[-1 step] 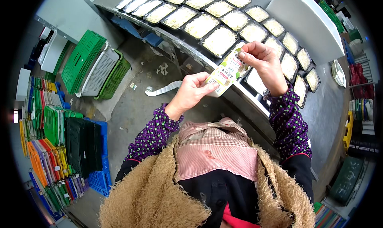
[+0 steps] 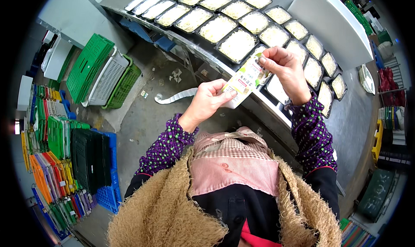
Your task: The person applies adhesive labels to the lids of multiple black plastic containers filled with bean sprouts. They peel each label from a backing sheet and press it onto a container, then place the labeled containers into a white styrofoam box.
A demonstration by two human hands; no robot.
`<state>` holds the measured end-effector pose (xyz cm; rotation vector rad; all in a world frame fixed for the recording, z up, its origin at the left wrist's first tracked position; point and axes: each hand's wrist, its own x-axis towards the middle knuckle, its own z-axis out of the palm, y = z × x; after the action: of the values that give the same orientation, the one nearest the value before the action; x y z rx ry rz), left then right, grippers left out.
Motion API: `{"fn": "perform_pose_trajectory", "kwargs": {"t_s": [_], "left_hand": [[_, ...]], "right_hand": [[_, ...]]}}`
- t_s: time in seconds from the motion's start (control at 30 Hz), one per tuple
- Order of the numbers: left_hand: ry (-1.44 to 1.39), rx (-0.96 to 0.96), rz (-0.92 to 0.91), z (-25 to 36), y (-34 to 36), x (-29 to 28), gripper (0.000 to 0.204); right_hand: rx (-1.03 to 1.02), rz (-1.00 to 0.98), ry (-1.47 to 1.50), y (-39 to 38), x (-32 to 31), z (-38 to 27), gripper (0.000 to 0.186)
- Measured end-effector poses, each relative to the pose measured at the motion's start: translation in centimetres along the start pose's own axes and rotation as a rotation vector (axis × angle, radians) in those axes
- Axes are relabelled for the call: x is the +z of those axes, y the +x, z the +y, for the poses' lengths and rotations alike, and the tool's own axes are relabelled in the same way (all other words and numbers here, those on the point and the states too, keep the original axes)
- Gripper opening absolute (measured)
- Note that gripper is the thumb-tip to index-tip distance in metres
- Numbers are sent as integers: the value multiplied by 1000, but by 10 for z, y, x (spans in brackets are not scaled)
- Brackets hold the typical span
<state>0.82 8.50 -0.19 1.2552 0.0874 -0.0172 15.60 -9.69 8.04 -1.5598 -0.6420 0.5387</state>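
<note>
Fingers of the left hand (image 2: 204, 101) and right hand (image 2: 288, 74) were seen, in the head view, pinching a printed label strip (image 2: 244, 79) held by the near edge of the desk (image 2: 350, 117). Filling of the trays (image 2: 237, 45) appeared done; no labels could be made out on them, so the strip's labels were judged unplaced.

A stained grey concrete floor (image 2: 140, 126) is littered with paper scraps (image 2: 176, 75) toward eleven o'clock. A stainless-steel worktable (image 2: 352, 130) sweeps from eleven round to four, with an upright white panel (image 2: 330, 24) at two. A pale grey panel (image 2: 71, 16) stands between ten and eleven; below it, at ten, lean green plastic crates (image 2: 90, 65). Near eight-thirty, dark crates (image 2: 86, 158) stand before a blue crate (image 2: 108, 191) and rows of multicoloured ones. A yellow crate (image 2: 377, 141) sits at three; a small bright light (image 2: 17, 126) glares at nine.
</note>
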Motion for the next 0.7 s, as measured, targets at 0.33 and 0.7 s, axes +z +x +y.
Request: {"fn": "perform_pose_trajectory", "kwargs": {"t_s": [0.33, 0.7], "left_hand": [[67, 6, 143, 20, 61, -15, 21], [-155, -169, 221, 40, 143, -50, 27]], "right_hand": [[-10, -151, -4, 61, -9, 47, 12], [-820, -8, -705, 109, 1, 43, 20]]}}
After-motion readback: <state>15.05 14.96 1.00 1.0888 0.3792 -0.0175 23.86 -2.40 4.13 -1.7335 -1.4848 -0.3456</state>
